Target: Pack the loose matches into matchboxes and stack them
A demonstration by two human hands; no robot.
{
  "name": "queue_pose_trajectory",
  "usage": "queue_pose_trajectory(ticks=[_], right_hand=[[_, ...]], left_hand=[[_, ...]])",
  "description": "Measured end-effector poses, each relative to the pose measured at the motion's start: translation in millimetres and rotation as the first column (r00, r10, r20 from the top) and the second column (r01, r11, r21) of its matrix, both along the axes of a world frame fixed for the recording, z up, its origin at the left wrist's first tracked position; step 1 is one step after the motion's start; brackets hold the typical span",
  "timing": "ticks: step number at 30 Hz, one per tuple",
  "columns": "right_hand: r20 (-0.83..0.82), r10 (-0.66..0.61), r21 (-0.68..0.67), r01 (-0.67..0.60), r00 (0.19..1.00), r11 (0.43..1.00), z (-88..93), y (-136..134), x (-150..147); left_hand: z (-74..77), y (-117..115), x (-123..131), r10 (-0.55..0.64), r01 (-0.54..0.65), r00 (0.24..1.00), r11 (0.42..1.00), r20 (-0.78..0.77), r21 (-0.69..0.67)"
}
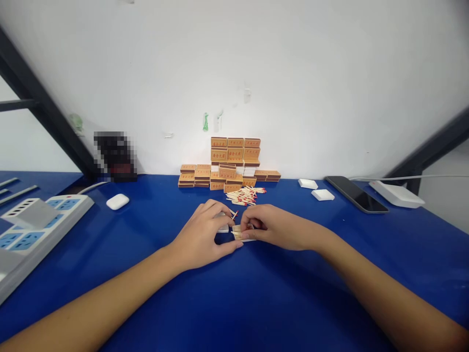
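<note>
A small open matchbox tray [237,229] lies on the blue table with some matches [235,233] in it. My left hand [207,233] steadies this tray, thumb on its near edge and fingertips at its far left side. Under that hand's palm is another white tray-like piece [223,228], partly hidden. A couple of red-tipped matches [234,214] poke out by the left fingertips. My right hand [269,226] is closed over the tray's right part, thumb and fingers pinched on matches that are mostly hidden. Just beyond lies a loose heap of matches [242,196].
Stacked matchboxes [227,155] stand against the wall behind the heap. Two white pieces [323,195], a phone [355,194] and a white box with a cable [397,194] lie right. A white earphone case [117,201] and a power strip [47,234] are left.
</note>
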State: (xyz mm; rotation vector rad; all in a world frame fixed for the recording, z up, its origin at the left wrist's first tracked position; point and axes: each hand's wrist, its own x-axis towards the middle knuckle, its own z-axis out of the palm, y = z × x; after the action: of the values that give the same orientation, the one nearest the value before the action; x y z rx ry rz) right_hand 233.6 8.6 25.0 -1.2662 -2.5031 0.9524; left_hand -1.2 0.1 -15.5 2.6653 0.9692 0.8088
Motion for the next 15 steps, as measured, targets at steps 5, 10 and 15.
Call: queue_pose_trajectory(ticks=[5,10,15], right_hand=[[0.013,0.002,0.073,-0.003,1.000,0.997,1.6,0.0,-1.1],[-0.048,-0.006,0.096,0.011,0.999,0.995,-1.3,-0.3,-4.1],[-0.135,-0.042,0.056,0.050,0.990,0.997,-7.9,0.1,-7.3]], left_hand=[[-0.7,0.2,0.0,0.000,0.000,1.000,1.000,0.012,0.005],[0.4,0.0,-0.4,-0.002,0.002,1.000,1.000,0.008,-0.011],[1.8,-0.2,0.2,-0.004,0.003,1.000,1.000,-0.002,-0.012]])
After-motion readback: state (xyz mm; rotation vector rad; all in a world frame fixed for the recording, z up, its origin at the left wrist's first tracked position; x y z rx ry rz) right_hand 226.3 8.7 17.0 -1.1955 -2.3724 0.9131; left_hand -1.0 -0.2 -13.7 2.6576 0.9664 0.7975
